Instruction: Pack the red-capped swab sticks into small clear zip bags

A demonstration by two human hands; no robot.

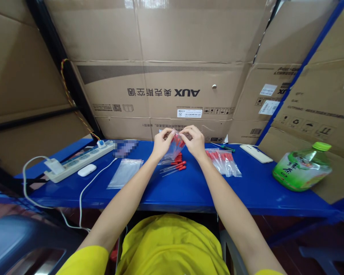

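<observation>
Both hands pinch the top edge of a small clear zip bag (176, 144) with red-handled pieces inside. My left hand (163, 144) grips its left side and my right hand (194, 142) its right side, fingers closed. Below the bag, several loose red-handled screwdrivers (176, 167) with thin metal shafts lie on the blue table (177, 194). To the right lie filled zip bags (223, 162) showing red handles. A stack of flat, clear zip bags (125, 173) rests left of my left forearm.
At the left are a power strip (80, 162) with plugs and cables, and a white earbud case (86, 170). A white phone (256, 153) and a green bottle (302, 168) stand at the right. A green-handled screwdriver (226, 148) lies behind the filled bags. Cardboard (166, 46) walls the back.
</observation>
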